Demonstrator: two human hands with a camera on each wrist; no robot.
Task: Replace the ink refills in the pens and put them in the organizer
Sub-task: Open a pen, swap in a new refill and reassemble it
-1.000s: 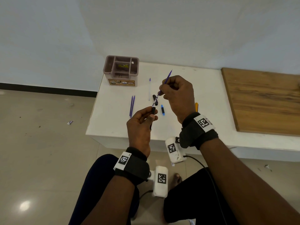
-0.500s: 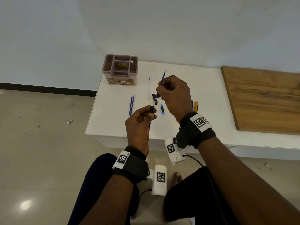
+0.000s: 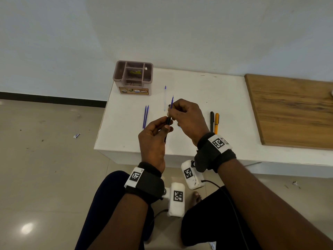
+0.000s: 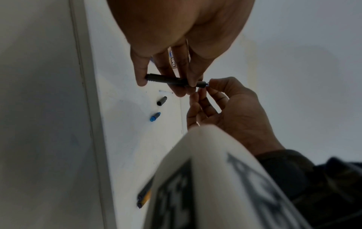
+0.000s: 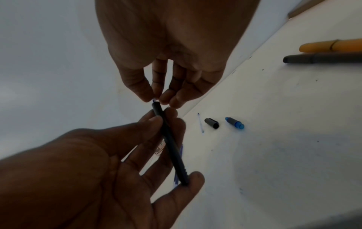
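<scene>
Your left hand grips the black pen barrel; right hand pinches the blue refill. Keep both aligned and push straight.

Black wrist straps with white coded tags, dark trousers

orange pen cut off at frame edge, organizer mostly hidden behind left hand
</scene>
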